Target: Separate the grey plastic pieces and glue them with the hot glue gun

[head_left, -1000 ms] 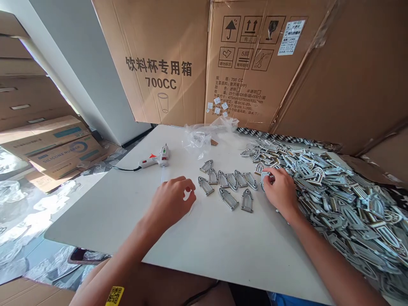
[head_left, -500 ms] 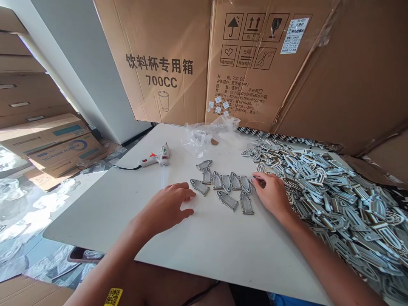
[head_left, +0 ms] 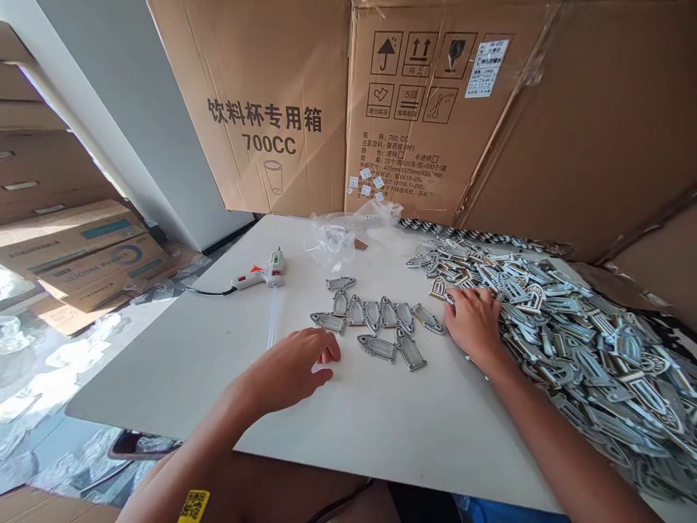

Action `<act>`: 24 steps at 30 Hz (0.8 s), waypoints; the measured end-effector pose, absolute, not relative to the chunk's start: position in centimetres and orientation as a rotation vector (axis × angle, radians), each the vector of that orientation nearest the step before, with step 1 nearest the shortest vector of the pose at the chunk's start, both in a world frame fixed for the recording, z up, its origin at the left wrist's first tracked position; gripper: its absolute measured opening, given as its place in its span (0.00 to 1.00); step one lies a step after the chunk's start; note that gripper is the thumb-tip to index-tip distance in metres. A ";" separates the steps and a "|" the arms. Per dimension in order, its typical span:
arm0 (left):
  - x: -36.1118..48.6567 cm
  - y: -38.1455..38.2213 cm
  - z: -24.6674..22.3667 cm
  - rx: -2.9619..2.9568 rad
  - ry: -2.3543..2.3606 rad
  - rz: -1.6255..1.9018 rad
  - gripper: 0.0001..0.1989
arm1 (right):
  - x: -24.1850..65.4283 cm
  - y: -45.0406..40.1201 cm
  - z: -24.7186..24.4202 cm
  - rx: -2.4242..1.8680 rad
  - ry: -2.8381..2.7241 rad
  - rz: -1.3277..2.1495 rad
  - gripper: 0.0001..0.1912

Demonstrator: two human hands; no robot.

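Several small grey arch-shaped frames (head_left: 372,314) lie face down in a loose cluster on the white table (head_left: 348,414). My left hand (head_left: 297,367) hovers left of and in front of them, thumb apart from the half-curled fingers, holding nothing. At the left edge of a large pile of similar frames (head_left: 593,356) is my right hand (head_left: 473,323), its fingers apart over the pieces. Part of its fingertips is hidden. A single arch frame (head_left: 428,319) rests just left of that hand, and a gold-patterned one (head_left: 438,287) lies beyond its thumb.
A white glue gun (head_left: 275,269) with a clear glue stick and a black cord stands at the table's left. Crumpled clear plastic (head_left: 335,243) lies at the back, before a tall cardboard box (head_left: 305,65). More cartons (head_left: 103,254) stand on the floor at left.
My right hand has let go of an arch frame at the cluster's right end and moved right to the pile. The lower right frame has turned. My left hand has barely moved.
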State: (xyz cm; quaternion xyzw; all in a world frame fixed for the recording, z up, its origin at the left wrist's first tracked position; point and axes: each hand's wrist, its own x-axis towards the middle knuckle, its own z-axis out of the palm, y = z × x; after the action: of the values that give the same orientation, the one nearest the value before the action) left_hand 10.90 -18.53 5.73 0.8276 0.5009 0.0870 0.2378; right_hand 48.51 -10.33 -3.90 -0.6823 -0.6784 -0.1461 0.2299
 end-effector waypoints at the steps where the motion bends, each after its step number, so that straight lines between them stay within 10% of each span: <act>1: 11.0 -18.6 5.7 2.261 1.359 0.235 0.08 | 48.6 -10.3 -4.0 -1.874 -1.872 -0.403 0.15; 24: 12.9 -19.5 5.4 2.386 1.335 0.291 0.11 | 42.7 -12.5 0.4 -1.020 -1.723 -0.269 0.14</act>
State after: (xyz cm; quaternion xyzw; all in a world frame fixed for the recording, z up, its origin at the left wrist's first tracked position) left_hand 12.93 -19.49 5.37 0.8511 0.4762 0.1037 0.1950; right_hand 42.70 -12.46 0.43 -0.4277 -0.7222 -0.1129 0.5318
